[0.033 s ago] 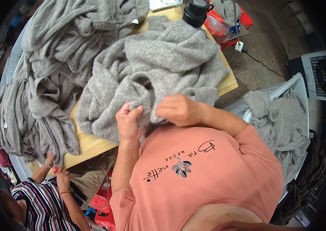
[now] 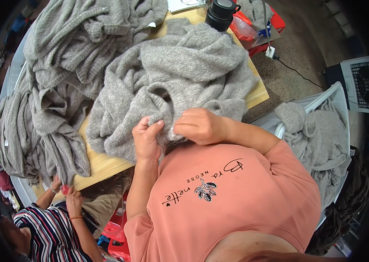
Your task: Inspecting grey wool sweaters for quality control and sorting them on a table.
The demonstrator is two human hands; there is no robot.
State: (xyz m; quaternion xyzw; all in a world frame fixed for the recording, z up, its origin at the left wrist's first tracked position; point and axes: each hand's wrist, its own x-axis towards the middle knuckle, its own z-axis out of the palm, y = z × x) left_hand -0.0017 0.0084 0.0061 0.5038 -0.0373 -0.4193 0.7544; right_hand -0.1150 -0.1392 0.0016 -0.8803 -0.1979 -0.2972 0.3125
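A grey knitted garment [image 2: 184,56], probably a sweater, lies bunched on the wooden table in front of me. My left hand [image 2: 148,139] pinches a fold of its near edge between thumb and fingers. Close beside it on the right, my right hand [image 2: 199,125] is curled, its fingertips pressed to the knit next to a ribbed band. Whether a small tool is in those right fingers cannot be made out. A dark opening in the garment shows just beyond my hands.
More grey knits [image 2: 80,43] are heaped at the left. A black flask [image 2: 220,15] stands at the table's [image 2: 258,94] far edge. On my right is a white bin [image 2: 340,102] of grey knits. At lower left a co-worker in a striped top [image 2: 47,231] handles grey knit and something red.
My right hand has shifted very slightly left toward my left hand. The co-worker's hands at lower left have moved a little. The garment lies as before.
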